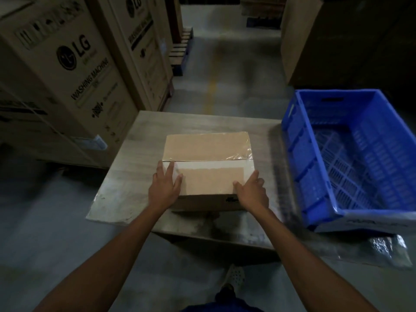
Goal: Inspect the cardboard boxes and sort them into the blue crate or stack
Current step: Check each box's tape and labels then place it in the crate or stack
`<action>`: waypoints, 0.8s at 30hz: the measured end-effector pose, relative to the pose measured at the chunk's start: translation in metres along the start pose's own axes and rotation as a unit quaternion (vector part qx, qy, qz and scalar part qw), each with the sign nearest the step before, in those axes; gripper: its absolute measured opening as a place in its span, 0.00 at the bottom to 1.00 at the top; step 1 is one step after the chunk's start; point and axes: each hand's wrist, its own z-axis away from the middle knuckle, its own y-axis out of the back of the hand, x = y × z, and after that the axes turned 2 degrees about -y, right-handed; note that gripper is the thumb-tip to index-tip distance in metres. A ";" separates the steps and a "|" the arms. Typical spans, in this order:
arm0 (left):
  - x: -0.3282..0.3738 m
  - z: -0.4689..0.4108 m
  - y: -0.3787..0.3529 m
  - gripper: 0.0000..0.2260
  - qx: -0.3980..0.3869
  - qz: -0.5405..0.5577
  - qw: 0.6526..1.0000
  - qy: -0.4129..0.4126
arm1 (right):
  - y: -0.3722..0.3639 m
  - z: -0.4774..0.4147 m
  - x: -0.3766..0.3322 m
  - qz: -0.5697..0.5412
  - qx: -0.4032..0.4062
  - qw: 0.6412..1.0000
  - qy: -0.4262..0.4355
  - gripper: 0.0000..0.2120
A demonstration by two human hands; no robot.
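On the low desk (139, 154) at the centre of the scene, one cardboard box (207, 154) is seen lying flat and closed, well inside the desk's edges. Its top seam is covered by clear tape (238, 157), which is wrinkled and lifted toward the right end; a paler band runs beside the seam on the near flap. The left hand (165, 188) is laid on the near left corner, fingers straight and spread narrow over the top face. The right hand (252, 191) is set against the near right corner, thumb on the top, fingers straight along the right side. Nothing is gripped; the box is only steadied between the two hands. The blue crate (301, 158) is placed just to the right of the desk, apart from the box, and no box is seen inside it. Large printed cartons (74, 70) are stood on the floor at far left. No stack of sorted boxes is in view. Judged step: inspection of the box, with sorting not yet made; the task is taken to be at an early stage. The loose tape may be what is being checked. For the next move, a firmer hold on both sides or under the base would be called for, then a lift rightward over the crate's left wall, or a carry to a stack whose place cannot be told.
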 end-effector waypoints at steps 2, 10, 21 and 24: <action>-0.004 -0.019 0.001 0.27 0.003 -0.008 1.000 -0.002 | -0.002 -0.010 -0.011 0.054 -0.001 0.998 0.014 0.40; -0.016 -0.068 0.007 0.26 0.010 -0.006 1.000 -0.008 | -0.009 -0.057 -0.043 0.238 0.022 0.947 0.213 0.36; -0.049 -0.143 0.027 0.27 -0.008 0.018 0.997 -0.072 | -0.041 -0.074 -0.110 0.280 0.067 0.939 0.189 0.42; -0.056 -0.157 0.031 0.28 -0.027 -0.025 0.995 -0.095 | -0.059 -0.073 -0.127 0.272 0.076 0.929 0.239 0.43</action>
